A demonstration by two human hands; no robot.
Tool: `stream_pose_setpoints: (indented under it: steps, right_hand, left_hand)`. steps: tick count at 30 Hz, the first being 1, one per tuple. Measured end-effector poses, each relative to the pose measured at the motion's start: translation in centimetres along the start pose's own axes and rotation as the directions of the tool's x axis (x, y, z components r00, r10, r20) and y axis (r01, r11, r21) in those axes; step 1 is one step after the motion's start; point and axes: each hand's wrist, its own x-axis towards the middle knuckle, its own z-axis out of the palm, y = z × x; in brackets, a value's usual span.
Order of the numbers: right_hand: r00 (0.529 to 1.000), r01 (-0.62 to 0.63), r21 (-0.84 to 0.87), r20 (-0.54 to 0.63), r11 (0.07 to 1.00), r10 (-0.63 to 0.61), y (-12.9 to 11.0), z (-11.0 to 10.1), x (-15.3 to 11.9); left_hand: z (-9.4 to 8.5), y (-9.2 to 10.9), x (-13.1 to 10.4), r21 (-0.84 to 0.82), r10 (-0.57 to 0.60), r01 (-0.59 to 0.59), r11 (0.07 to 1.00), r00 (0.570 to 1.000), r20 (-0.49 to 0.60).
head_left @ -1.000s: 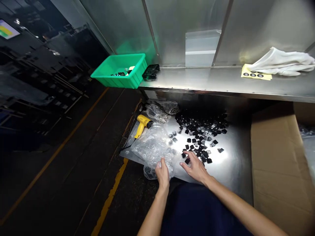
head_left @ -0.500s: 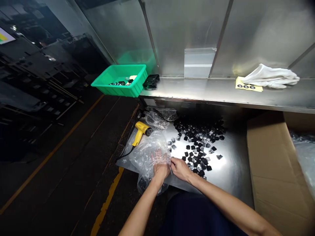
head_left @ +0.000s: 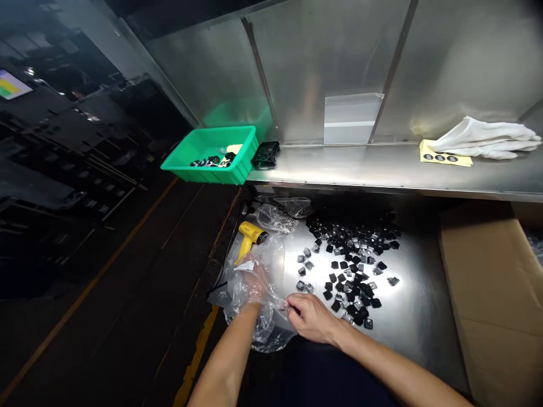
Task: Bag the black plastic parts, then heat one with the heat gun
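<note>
A clear plastic bag (head_left: 267, 325) hangs over the near left edge of the metal table. Inside it is my left hand (head_left: 255, 282), seen through the film, its fingers stretched away from me and partly hidden by creases and a small white label. I make out nothing held in that hand. My right hand (head_left: 311, 316) is closed, thumb and fingers pinching the bag's edge. Just behind the bag lies a yellow heat gun (head_left: 250, 233). To the right of the bag, many small black and silver pieces (head_left: 354, 288) are spread over the table.
Clear bags of small metal parts (head_left: 280, 217) lie behind the heat gun. A green bin (head_left: 212, 175) and a black part (head_left: 266, 154) sit on the shelf above, with yellow stickers (head_left: 445, 157) and white gloves (head_left: 487, 138). A cardboard box (head_left: 492, 294) stands at right.
My left hand has gone deeper into the bag and moved left, drawing the film up its wrist. My right hand has moved slightly nearer, still pinching the edge. The view has shifted.
</note>
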Motion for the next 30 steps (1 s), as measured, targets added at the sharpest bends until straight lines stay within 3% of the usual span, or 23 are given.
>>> stream_pose_setpoints:
  steps: [3, 7, 11, 16, 21, 27, 30]
  right_hand:
    - [0.993, -0.093, 0.064, 0.08, 0.994, 0.088, 2.8, -0.2, -1.7]
    - [0.926, -0.371, -0.083, -0.099, 0.925, 0.363, 8.2, 0.3, -3.2]
    - [0.933, -0.359, -0.356, -0.106, 0.863, 0.344, 11.3, 2.2, -1.6]
    - [0.901, -0.397, -0.581, -0.099, 0.711, 0.422, 12.5, 4.8, 1.2]
    - [0.896, -0.397, -0.573, -0.075, 0.717, 0.437, 13.5, 5.8, 1.5]
    - [0.91, -0.397, -0.519, -0.116, 0.757, 0.398, 12.8, 3.6, -0.5]
    - [0.9, -0.435, -0.472, -0.193, 0.767, 0.391, 12.4, 1.6, -2.5]
  left_hand:
    - [0.3, -0.2, 0.3, 0.123, 0.081, -0.083, 0.989, 0.996, 0.025]
    - [1.2, 0.4, -0.6, 0.383, 0.15, -0.175, 0.907, 0.984, 0.095]
    - [1.6, 1.6, -1.4, 0.43, 0.114, -0.148, 0.891, 0.988, 0.103]
    - [1.2, 2.8, -3.4, 0.45, 0.114, -0.17, 0.877, 0.982, 0.149]
    - [1.3, 2.9, -5.1, 0.398, 0.125, -0.194, 0.896, 0.973, 0.193]
    - [1.6, 2.9, -3.9, 0.352, 0.152, -0.225, 0.909, 0.963, 0.222]
    - [1.2, 3.8, -2.9, 0.341, 0.083, -0.131, 0.931, 0.985, 0.153]
